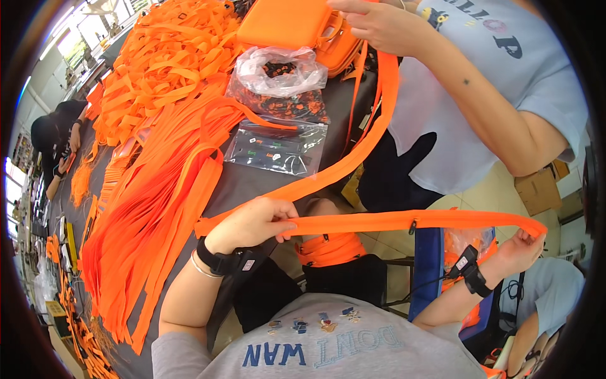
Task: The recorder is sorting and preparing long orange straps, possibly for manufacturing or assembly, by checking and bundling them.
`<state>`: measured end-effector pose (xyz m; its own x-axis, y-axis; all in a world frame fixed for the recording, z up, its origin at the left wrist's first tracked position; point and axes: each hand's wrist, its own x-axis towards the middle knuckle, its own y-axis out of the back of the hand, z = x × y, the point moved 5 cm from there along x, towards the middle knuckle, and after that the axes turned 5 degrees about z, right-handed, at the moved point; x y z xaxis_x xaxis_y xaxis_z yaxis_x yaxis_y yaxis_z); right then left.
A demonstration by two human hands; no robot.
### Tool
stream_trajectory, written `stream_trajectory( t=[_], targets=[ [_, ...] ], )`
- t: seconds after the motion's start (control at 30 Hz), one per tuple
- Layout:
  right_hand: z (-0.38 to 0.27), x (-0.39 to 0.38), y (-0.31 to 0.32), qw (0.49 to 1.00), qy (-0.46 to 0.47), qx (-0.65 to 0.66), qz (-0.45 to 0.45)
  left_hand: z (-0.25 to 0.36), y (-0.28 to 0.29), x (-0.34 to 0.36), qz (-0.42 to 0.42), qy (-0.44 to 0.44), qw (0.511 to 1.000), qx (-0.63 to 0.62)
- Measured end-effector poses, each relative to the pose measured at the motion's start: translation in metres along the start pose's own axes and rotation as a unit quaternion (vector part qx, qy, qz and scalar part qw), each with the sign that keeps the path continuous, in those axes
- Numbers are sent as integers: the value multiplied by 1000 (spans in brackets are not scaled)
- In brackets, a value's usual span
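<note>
A long orange zipper tape (372, 223) stretches nearly level across my front. Its black slider (413, 226) sits near the middle of the stretch. My left hand (255, 222) pinches the tape at the left, beside the table edge. My right hand (521, 251), arm extended, closes its fingers on the far right end, where the tape bends down. Another orange strip (303, 187) passes behind my left hand and curves up toward a co-worker's hand (382, 26); whether it joins my tape cannot be seen. A folded orange bundle with black sliders (334, 250) lies on my lap.
The dark table (243, 183) at left holds a bundle of orange strips (158, 221), a tangled strap heap (170, 57), a clear flat pouch (276, 148), a plastic bag of black-and-orange pieces (278, 95) and orange cases (281, 25). A blue bin (427, 271) stands at right.
</note>
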<state>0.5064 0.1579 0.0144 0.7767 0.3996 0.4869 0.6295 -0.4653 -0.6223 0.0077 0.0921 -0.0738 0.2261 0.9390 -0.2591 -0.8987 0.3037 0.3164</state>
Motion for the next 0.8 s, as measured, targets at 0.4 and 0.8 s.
stream_trajectory(
  t=[0.4,0.8],
  targets=[
    [17,-289,-131,627,-367,-94,-681,53,-17,-26,-22,-91,995,31],
    [29,-277,-146,774,-416,-21,-476,41,68,-40,367,-233,784,-443]
  ],
)
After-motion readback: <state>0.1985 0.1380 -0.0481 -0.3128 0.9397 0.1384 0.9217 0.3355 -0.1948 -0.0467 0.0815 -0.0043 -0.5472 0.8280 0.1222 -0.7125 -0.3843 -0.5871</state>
